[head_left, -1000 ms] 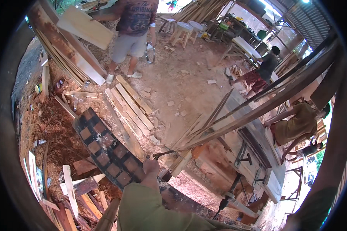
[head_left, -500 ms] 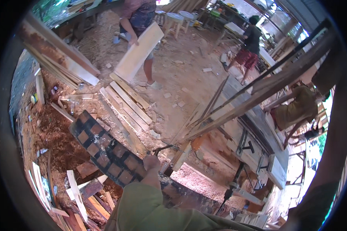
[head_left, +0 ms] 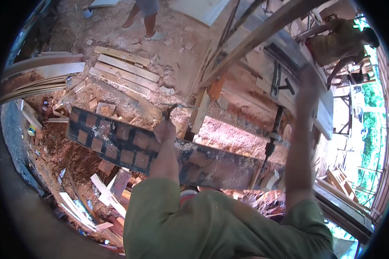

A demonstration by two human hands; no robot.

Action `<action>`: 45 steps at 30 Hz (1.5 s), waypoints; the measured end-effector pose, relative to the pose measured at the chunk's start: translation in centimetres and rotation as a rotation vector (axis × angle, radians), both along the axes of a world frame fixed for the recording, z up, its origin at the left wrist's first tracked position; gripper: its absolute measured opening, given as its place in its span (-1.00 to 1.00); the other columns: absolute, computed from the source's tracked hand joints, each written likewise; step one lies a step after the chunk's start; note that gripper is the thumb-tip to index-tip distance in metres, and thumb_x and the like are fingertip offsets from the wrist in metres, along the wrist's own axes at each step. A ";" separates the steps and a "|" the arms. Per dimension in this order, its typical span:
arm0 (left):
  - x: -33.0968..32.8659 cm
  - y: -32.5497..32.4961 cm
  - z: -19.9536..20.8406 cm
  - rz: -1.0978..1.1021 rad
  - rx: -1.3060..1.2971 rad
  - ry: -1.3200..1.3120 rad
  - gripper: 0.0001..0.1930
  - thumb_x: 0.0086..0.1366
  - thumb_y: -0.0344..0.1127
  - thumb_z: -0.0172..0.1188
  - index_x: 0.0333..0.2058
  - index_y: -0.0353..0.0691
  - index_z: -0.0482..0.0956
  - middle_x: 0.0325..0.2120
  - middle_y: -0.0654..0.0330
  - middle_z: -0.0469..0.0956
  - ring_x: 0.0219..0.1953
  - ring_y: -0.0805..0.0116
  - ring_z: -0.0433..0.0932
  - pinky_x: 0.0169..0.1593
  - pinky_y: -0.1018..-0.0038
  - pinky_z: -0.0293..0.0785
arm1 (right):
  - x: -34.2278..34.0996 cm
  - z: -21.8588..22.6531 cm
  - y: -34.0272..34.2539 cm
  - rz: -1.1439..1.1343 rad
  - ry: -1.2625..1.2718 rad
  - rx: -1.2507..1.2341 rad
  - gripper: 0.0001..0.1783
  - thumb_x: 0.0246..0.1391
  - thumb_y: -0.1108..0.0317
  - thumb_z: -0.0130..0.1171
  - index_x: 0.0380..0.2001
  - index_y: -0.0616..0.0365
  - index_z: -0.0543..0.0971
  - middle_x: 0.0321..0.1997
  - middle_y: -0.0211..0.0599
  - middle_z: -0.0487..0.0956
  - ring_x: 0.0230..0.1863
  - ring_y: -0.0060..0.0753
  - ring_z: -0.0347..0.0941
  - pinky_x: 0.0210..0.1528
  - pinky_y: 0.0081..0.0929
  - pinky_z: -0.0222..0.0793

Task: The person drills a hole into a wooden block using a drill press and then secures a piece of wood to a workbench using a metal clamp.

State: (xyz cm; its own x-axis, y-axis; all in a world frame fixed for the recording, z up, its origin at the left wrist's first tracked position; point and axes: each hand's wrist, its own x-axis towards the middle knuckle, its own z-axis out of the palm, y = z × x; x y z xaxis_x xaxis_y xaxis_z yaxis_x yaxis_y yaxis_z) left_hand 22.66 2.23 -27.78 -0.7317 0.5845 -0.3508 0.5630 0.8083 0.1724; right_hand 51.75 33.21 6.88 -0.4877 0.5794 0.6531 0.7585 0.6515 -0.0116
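Observation:
My left hand is closed around a dark metal tool with a thin crosspiece; its exact kind is unclear. This hand is over the far edge of a long dark board patterned with brown squares, which stretches across in front of my body. Wood dust lies on the board. My right hand is raised at the right, near the bench, and smeared by motion, so its fingers cannot be made out. Below and left of it, a dark bar clamp stands by the board's right part.
Several pale planks lie on the ground ahead. A slanting wooden beam crosses the upper right. Beyond it, a person bends over a long bench. Stacked boards lie at left, and offcuts at lower left.
My view has swung, so the board lies more level across it. My right arm has come up to the right, blurred. The left hand still grips the metal tool.

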 end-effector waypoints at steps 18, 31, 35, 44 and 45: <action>-12.4 3.4 19.7 -0.672 0.717 -0.324 -0.72 -0.06 -0.24 0.48 -0.56 -0.34 0.63 -0.59 0.08 0.62 -0.54 0.20 0.60 -0.39 0.28 0.51 | 6.5 -13.3 -34.1 -0.297 0.834 -1.408 -0.59 0.29 0.34 0.09 0.12 0.36 0.47 0.02 -0.10 0.60 0.03 -0.37 0.53 0.07 -0.43 0.43; -4.0 2.0 15.0 -1.239 0.378 -0.318 -0.88 -0.19 -0.35 0.24 -0.59 -0.20 0.65 -0.47 -0.09 0.57 -0.30 -0.10 0.59 -0.16 0.16 0.54 | -7.9 -7.3 -32.1 0.015 0.894 -1.717 -0.41 0.14 0.44 0.14 0.24 0.30 0.30 -0.11 -0.24 0.56 -0.23 -0.46 0.53 -0.15 -0.50 0.50; -2.8 1.6 12.0 -1.244 0.288 -0.373 -0.79 -0.23 -0.19 0.32 -0.59 -0.18 0.66 -0.56 -0.03 0.60 -0.44 -0.04 0.62 -0.33 0.20 0.55 | -8.7 -7.9 -32.2 0.003 0.601 -1.729 -0.58 -0.02 0.42 0.22 -0.05 0.31 0.48 -0.38 -0.25 0.60 -0.42 -0.48 0.50 -0.30 -0.45 0.48; -2.3 -4.7 2.3 -0.745 0.807 -0.392 -0.42 -0.20 -0.11 0.54 -0.14 -0.16 0.62 -0.28 0.03 0.62 -0.20 -0.01 0.60 -0.07 0.16 0.52 | -11.0 -9.2 -34.3 0.068 0.839 -1.829 -0.73 -0.25 0.75 0.00 -0.46 0.15 0.43 -0.32 -0.31 0.56 -0.34 -0.47 0.46 -0.37 -0.42 0.43; -1.4 -4.9 1.3 -0.611 0.861 -0.459 -0.43 -0.14 -0.04 0.52 -0.15 -0.18 0.61 -0.32 0.05 0.62 -0.18 -0.03 0.60 -0.06 0.15 0.50 | -11.1 -9.1 -34.2 0.031 0.803 -1.792 -0.73 -0.25 0.76 -0.03 -0.46 0.15 0.43 -0.32 -0.30 0.55 -0.32 -0.48 0.46 -0.35 -0.44 0.43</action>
